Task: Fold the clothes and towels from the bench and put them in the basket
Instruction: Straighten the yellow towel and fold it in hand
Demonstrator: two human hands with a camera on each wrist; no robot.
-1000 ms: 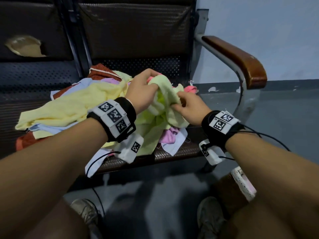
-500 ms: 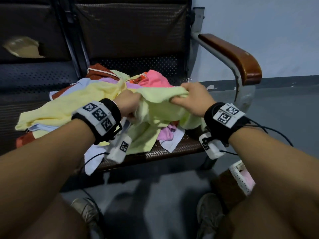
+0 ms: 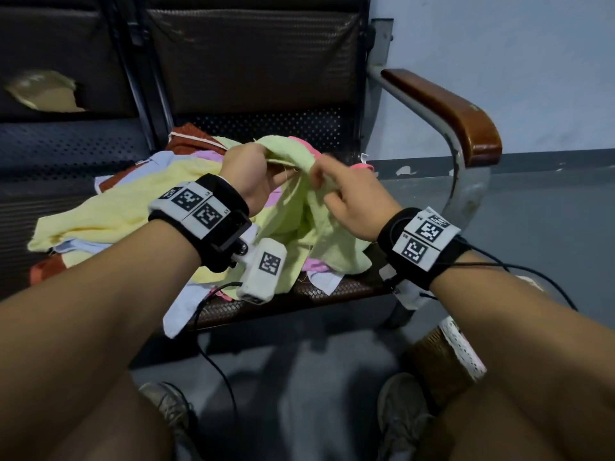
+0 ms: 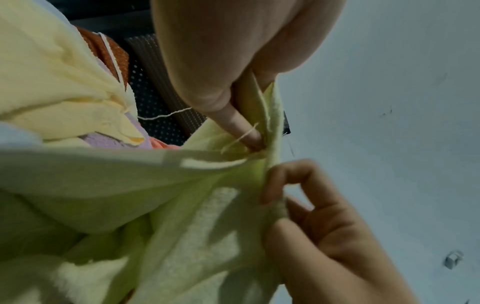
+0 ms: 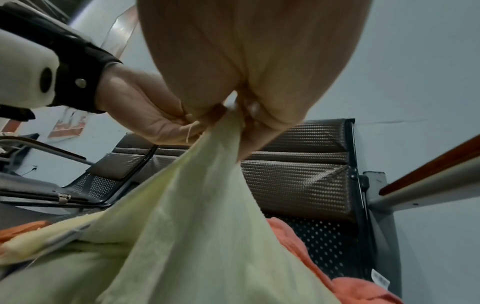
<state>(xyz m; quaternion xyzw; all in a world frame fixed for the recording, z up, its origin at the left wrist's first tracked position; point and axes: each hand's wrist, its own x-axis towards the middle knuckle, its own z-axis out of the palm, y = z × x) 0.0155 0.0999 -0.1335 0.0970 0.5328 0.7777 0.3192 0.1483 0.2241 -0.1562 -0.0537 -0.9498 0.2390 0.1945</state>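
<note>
A pale green towel (image 3: 319, 224) hangs lifted above the pile of clothes (image 3: 109, 214) on the bench seat. My left hand (image 3: 263, 168) pinches its top edge, thumb and fingers curled round the cloth (image 4: 166, 197). My right hand (image 3: 329, 184) pinches the same edge just to the right, and the two hands almost touch. In the right wrist view the green towel (image 5: 197, 236) drops from my right fingertips (image 5: 249, 115). The woven basket (image 3: 442, 364) stands on the floor by my right knee, mostly hidden by my right arm.
The pile holds yellow, light blue, lilac, pink (image 3: 361, 166) and rust-red (image 3: 191, 141) pieces. The bench has a dark backrest (image 3: 253, 61) and a wooden armrest (image 3: 446, 111) on a metal frame at the right. Grey floor and my shoes (image 3: 173, 410) lie below.
My hands held the towel spread apart half a second ago. They have come together and lifted its top edge, and the cloth now hangs bunched between them.
</note>
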